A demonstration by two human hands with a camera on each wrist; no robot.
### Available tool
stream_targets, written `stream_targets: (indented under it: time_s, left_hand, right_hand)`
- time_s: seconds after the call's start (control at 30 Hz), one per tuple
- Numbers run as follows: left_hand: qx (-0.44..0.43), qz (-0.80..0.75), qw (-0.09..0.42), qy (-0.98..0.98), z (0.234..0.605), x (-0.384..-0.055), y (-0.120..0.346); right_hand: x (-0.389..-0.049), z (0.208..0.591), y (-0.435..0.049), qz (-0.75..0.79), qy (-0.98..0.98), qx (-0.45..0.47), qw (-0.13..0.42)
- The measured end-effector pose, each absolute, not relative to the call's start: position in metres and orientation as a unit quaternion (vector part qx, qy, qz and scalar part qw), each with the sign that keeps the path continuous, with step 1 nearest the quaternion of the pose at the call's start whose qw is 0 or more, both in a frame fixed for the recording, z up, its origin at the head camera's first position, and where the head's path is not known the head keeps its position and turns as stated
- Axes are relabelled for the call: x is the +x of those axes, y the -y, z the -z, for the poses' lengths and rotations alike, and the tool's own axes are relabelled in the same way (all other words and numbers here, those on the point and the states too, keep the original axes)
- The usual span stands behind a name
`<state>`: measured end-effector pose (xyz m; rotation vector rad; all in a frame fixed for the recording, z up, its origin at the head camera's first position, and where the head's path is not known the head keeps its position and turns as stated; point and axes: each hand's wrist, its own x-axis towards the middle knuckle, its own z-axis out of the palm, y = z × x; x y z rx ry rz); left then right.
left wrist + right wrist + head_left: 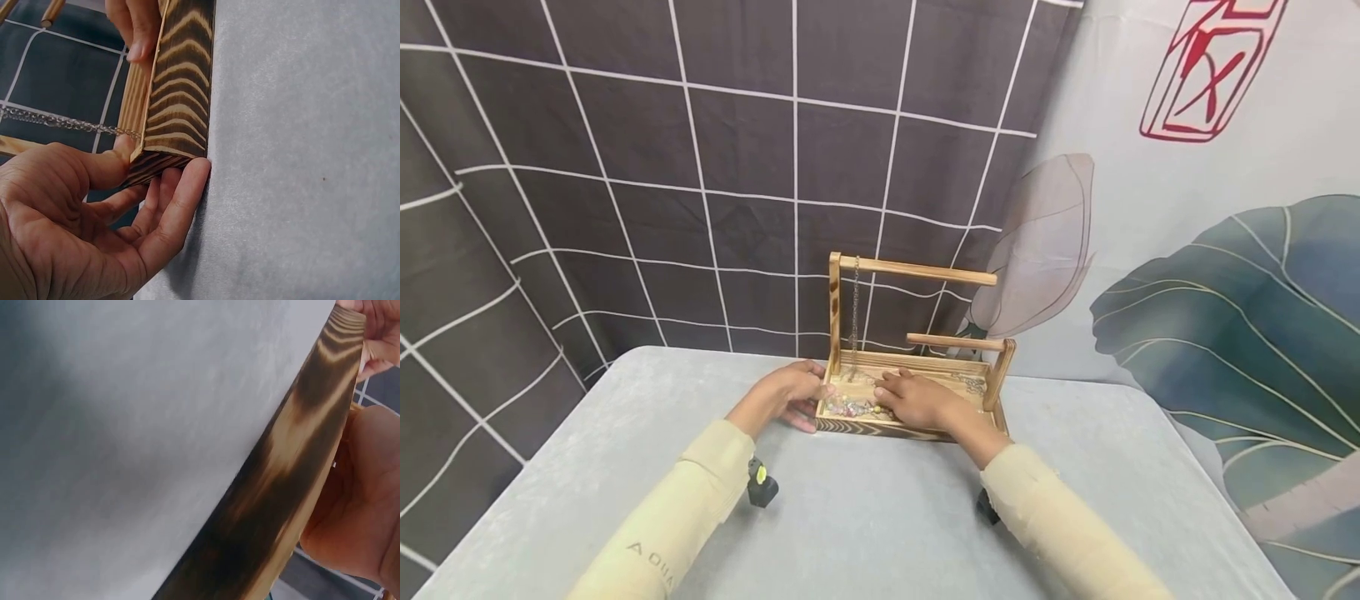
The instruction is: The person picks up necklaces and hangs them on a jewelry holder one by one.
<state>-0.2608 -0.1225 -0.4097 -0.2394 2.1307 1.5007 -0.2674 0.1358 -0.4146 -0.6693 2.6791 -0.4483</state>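
Observation:
A wooden jewelry stand [917,430] with a shallow tray base and two crossbars stands on the table. My left hand [795,390] grips its left end; in the left wrist view the thumb lies over the rim and the fingers are against the outer end wall. My right hand [922,402] reaches over the front wall into the tray, fingers pointing down beside colorful beaded jewelry [853,408]. What those fingertips hold, if anything, I cannot tell. A silver chain [854,308] hangs from the tall crossbar [917,270] near its post.
More silver chain jewelry [972,383] lies at the tray's right side, under the lower crossbar [955,342]. A pale grey cloth covers the table [865,517]. Behind it hang a dark grid-patterned curtain [737,142] and a white cloth with printed leaves [1240,333].

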Motion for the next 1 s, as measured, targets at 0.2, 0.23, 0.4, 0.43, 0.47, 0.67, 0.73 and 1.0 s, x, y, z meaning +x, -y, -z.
stream_targets:
  time_s: [0.2, 0.23, 0.4, 0.43, 0.47, 0.67, 0.73, 1.0]
  left_hand:
    - [-0.087, -0.554, 0.261, -0.786, 0.408, -0.260, 0.123]
    - [-0.087, -0.554, 0.261, -0.786, 0.408, -0.260, 0.123]
    - [-0.084, -0.553, 0.261, -0.787, 0.407, -0.260, 0.124]
    - [-0.084, -0.552, 0.261, -0.787, 0.407, -0.260, 0.124]
    - [-0.083, -0.552, 0.262, -0.787, 0.408, -0.260, 0.124]
    - [-0.082, -0.552, 0.263, -0.787, 0.408, -0.261, 0.125]
    - [-0.081, -0.552, 0.264, -0.787, 0.408, -0.262, 0.125]
    - [-0.079, -0.551, 0.264, -0.788, 0.409, -0.261, 0.125]
  right_hand:
    - [-0.267, 0.417, -0.155, 0.144, -0.946, -0.241, 0.164]
    - [-0.267, 0.417, -0.158, 0.141, -0.947, -0.238, 0.164]
    - [-0.262, 0.409, -0.168, 0.124, -0.954, -0.224, 0.159]
    - [-0.262, 0.407, -0.170, 0.119, -0.955, -0.221, 0.157]
    - [-0.261, 0.406, -0.172, 0.116, -0.956, -0.219, 0.155]
    - [-0.258, 0.398, -0.180, 0.097, -0.962, -0.206, 0.151]
    - [-0.259, 0.398, -0.181, 0.098, -0.962, -0.210, 0.143]
    - [-0.281, 0.420, -0.179, 0.170, -0.948, -0.266, 0.047]
